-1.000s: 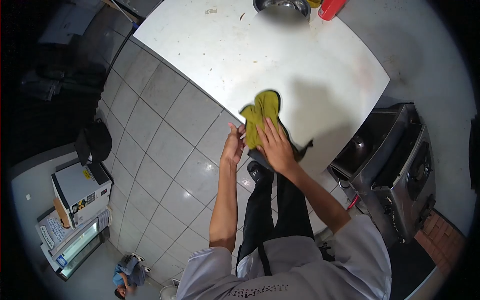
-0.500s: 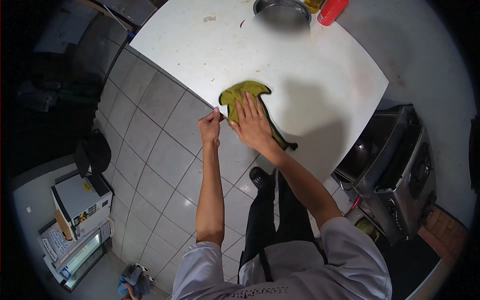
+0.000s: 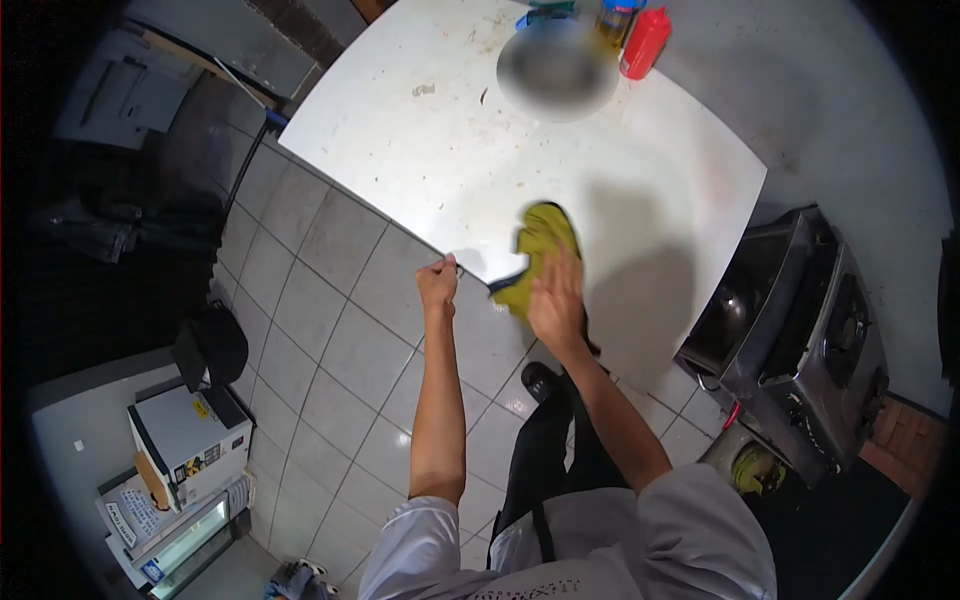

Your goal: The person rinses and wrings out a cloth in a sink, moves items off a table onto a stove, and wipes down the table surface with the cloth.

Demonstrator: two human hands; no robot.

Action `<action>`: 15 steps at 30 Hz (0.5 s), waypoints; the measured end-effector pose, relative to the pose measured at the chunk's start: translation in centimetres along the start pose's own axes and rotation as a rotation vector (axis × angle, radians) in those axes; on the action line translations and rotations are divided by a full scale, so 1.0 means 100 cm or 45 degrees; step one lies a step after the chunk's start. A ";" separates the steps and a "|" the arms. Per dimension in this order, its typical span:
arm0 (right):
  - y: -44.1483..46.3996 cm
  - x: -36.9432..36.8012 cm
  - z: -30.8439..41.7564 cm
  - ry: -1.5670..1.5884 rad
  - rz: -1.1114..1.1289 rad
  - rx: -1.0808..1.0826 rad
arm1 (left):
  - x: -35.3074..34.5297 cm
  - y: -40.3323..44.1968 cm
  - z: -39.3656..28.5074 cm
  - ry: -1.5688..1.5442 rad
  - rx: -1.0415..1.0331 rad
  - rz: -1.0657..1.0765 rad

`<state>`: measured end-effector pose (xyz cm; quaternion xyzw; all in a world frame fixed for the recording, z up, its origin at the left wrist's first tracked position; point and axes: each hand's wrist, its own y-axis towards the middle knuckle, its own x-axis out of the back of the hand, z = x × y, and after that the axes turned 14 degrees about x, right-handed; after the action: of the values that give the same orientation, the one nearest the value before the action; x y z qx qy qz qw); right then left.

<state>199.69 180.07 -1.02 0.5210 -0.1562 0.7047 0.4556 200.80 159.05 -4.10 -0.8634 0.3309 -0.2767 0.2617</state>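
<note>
Yellow-green cloth at near edge of white table, rumpled. Likely light, soft, limp; best taken by bunched middle. Right hand blurred, fingers extended over cloth, not closed. Left hand curled at edge; contents can't tell. Far side: bowl, red bottle, likely obstacles there.

We stretch both arms forward, our left hand curled into a loose fist, our right hand palm down, fingers extended and blurred.
</note>
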 end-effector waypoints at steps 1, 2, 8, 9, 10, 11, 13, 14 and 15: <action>-0.010 0.007 -0.009 -0.062 -0.062 -0.062 | -0.003 0.008 0.006 0.031 -0.040 -0.070; -0.019 0.014 -0.016 -0.120 -0.118 -0.133 | -0.003 0.009 0.010 0.070 -0.073 -0.141; 0.013 0.027 -0.039 -0.335 -0.057 -0.320 | 0.000 0.019 0.017 0.140 -0.019 -0.096; 0.023 0.024 -0.040 -0.328 -0.066 -0.326 | 0.002 0.018 0.016 0.142 -0.009 -0.071; 0.037 0.021 -0.043 -0.334 -0.062 -0.373 | 0.002 0.013 0.012 0.149 -0.021 -0.074; 0.051 0.017 -0.046 -0.340 -0.057 -0.419 | 0.003 0.008 0.007 0.203 -0.034 -0.063; 0.074 0.008 -0.054 -0.373 -0.084 -0.418 | 0.013 0.004 -0.004 0.408 -0.070 0.028; 0.086 0.005 -0.059 -0.420 -0.113 -0.409 | 0.021 0.005 -0.014 0.414 -0.083 0.026; 0.095 0.004 -0.063 -0.418 -0.129 -0.418 | 0.029 -0.007 -0.041 0.698 -0.084 0.056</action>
<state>188.27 179.54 -0.83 0.5547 -0.3142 0.5520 0.5374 200.24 156.32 0.09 -0.7569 0.4168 -0.4834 0.1402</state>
